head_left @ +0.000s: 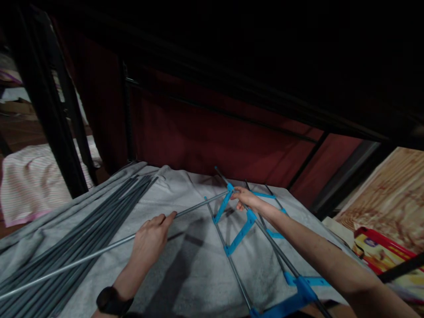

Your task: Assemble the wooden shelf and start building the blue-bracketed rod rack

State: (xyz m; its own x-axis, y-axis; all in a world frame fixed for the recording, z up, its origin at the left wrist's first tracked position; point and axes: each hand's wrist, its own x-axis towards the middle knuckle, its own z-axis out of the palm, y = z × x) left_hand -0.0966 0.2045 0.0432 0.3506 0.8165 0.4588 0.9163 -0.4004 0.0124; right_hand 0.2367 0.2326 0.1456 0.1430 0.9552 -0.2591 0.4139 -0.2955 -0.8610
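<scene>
My left hand (150, 236), with a dark watch on its wrist, is wrapped round a long grey metal tube (195, 207). That tube slants up to the right, its far end meeting a blue plastic connector (230, 188). At this joint my right hand (243, 197) has its fingers closed around the connector and tube end. The connector belongs to a frame of grey tubes joined by blue brackets (241, 234), standing in front of me. A second row of tubes and blue pieces (275, 234) lies behind my right forearm. My right fingertips are partly hidden.
A bundle of loose grey tubes (99, 225) lies at the left on a grey blanket (195, 278). Black bed posts (43, 101) and a dark overhang surround the space, with a red curtain (205, 132) behind. A red and yellow package (380, 249) sits at the right.
</scene>
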